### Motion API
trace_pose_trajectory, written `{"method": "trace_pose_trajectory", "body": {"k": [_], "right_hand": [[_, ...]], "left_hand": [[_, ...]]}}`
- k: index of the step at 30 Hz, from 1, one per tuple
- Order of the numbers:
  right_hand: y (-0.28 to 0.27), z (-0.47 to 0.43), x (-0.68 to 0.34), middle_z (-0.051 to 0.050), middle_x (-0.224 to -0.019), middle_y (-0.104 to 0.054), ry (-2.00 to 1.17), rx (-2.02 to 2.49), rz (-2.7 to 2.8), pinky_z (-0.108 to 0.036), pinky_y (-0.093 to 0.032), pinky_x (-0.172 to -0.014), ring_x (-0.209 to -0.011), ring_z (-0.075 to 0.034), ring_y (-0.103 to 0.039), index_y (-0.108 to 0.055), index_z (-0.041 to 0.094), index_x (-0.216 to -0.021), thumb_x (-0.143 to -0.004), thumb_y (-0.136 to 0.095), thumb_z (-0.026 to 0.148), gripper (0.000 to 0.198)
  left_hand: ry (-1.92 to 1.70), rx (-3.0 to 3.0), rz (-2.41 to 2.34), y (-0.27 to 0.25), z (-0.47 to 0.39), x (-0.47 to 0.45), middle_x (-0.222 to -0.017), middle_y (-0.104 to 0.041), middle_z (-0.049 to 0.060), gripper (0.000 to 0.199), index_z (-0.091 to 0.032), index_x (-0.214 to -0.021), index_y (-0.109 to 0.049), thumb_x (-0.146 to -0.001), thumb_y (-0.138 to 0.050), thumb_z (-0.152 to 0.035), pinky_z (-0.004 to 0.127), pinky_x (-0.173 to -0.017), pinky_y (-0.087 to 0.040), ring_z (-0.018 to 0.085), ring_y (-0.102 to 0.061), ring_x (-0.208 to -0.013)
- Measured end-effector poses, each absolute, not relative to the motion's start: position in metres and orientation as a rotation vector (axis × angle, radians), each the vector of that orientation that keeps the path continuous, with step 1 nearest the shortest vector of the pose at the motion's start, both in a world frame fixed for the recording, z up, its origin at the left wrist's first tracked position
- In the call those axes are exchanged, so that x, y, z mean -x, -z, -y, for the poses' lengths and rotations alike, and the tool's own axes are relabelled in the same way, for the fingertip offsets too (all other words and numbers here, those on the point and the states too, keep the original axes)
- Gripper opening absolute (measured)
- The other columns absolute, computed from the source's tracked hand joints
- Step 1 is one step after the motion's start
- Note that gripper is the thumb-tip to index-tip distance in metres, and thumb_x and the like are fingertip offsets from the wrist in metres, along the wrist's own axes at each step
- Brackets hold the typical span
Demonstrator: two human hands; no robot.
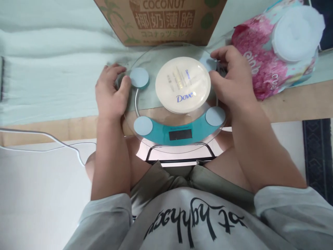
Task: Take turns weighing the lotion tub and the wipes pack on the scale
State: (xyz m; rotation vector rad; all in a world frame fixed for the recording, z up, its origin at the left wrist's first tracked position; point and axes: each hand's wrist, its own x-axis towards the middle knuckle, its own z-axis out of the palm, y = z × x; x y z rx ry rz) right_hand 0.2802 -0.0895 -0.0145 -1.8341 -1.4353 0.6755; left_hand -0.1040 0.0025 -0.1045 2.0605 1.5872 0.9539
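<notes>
A round glass bathroom scale (156,104) with a teal band and a dark, blank display lies on the table edge before me. A white round Dove jar (183,84) sits on its middle. My left hand (111,91) grips the scale's left rim, thumb near a pale blue pad. My right hand (232,80) holds the right rim, fingers curled over the far edge beside the jar.
A brown cardboard box (161,19) marked COCONUT stands just behind the scale. A pink pack of tissue rolls (275,52) lies at the right. A pale green cloth (52,69) covers the wooden table. A white cable (52,142) runs at the left, below the table edge.
</notes>
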Motion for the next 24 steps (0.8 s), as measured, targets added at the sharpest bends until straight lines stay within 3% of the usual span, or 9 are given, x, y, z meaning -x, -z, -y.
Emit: {"method": "trace_pose_trajectory", "body": {"k": [2, 7, 10, 14, 18, 20, 22, 24], "right_hand": [[0.016, 0.09, -0.283, -0.008, -0.136, -0.067, -0.667, 1.823, 1.456, -0.033, -0.053, -0.12, -0.116, -0.015, -0.057, -0.069, 0.018, -0.129, -0.078, -0.064, 0.021, 0.051], [0.02, 0.091, -0.286, -0.008, -0.127, -0.068, -0.635, 1.844, 1.478, -0.035, -0.052, -0.116, -0.109, -0.015, -0.056, -0.068, 0.019, -0.126, -0.08, -0.065, 0.025, 0.047], [0.016, 0.093, -0.283, -0.008, -0.126, -0.067, -0.63, 1.863, 1.483, -0.034, -0.052, -0.115, -0.11, -0.014, -0.056, -0.068, 0.019, -0.127, -0.083, -0.066, 0.025, 0.044], [0.009, 0.095, -0.278, -0.008, -0.13, -0.066, -0.615, 1.887, 1.495, -0.035, -0.05, -0.119, -0.116, -0.016, -0.057, -0.069, 0.019, -0.128, -0.086, -0.067, 0.024, 0.042], [0.006, 0.095, -0.277, -0.009, -0.129, -0.065, -0.613, 1.916, 1.509, -0.039, -0.049, -0.122, -0.118, -0.017, -0.058, -0.069, 0.019, -0.129, -0.089, -0.066, 0.023, 0.04], [0.007, 0.094, -0.276, -0.009, -0.132, -0.065, -0.602, 1.912, 1.515, -0.039, -0.049, -0.123, -0.119, -0.017, -0.058, -0.069, 0.02, -0.129, -0.09, -0.067, 0.024, 0.04], [0.009, 0.094, -0.275, -0.008, -0.135, -0.065, -0.588, 1.905, 1.516, -0.038, -0.051, -0.123, -0.12, -0.017, -0.057, -0.069, 0.02, -0.13, -0.089, -0.066, 0.024, 0.04], [0.009, 0.095, -0.273, -0.008, -0.137, -0.065, -0.565, 1.895, 1.522, -0.037, -0.052, -0.123, -0.121, -0.017, -0.058, -0.069, 0.019, -0.13, -0.089, -0.066, 0.023, 0.041]], "left_hand": [[-0.933, -2.065, -1.588, 0.113, -0.004, 0.1, -0.143, -0.072, -0.001, 0.067, -0.02, -0.126, -0.062, -0.106, -0.038, -0.079, 0.06, -0.158, -0.021, 0.022, -0.053, -0.158], [-1.268, -2.185, -1.291, 0.053, 0.03, 0.085, -0.148, -0.07, 0.003, 0.065, -0.024, -0.136, -0.07, -0.11, -0.042, -0.077, 0.069, -0.137, -0.049, 0.028, -0.064, -0.147], [-1.349, -2.287, -0.987, 0.009, 0.057, 0.061, -0.155, -0.067, -0.003, 0.074, -0.034, -0.151, -0.066, -0.11, -0.031, -0.084, 0.059, -0.134, -0.053, 0.027, -0.062, -0.152], [-1.055, -2.363, -0.637, -0.008, 0.081, 0.01, -0.179, -0.046, 0.004, 0.103, -0.036, -0.176, -0.032, -0.094, -0.065, -0.09, 0.053, -0.145, -0.043, 0.035, -0.045, -0.169], [-0.964, -2.304, -0.79, -0.002, 0.093, -0.023, -0.167, -0.059, 0.008, 0.092, -0.038, -0.166, -0.047, -0.091, -0.075, -0.085, 0.051, -0.137, -0.053, 0.034, -0.058, -0.157], [-1.042, -2.282, -0.823, 0.001, 0.09, -0.022, -0.165, -0.061, 0.006, 0.088, -0.037, -0.164, -0.051, -0.093, -0.077, -0.081, 0.049, -0.138, -0.052, 0.032, -0.059, -0.157], [-1.15, -2.305, -0.841, 0.007, 0.078, -0.003, -0.172, -0.054, 0.004, 0.1, -0.035, -0.17, -0.043, -0.091, -0.076, -0.086, 0.047, -0.144, -0.046, 0.03, -0.053, -0.164], [-1.298, -2.289, -0.907, 0.018, 0.057, 0.032, -0.18, -0.043, 0.0, 0.128, -0.033, -0.173, -0.032, -0.076, -0.073, -0.105, 0.045, -0.15, -0.038, 0.032, -0.042, -0.171]]}}
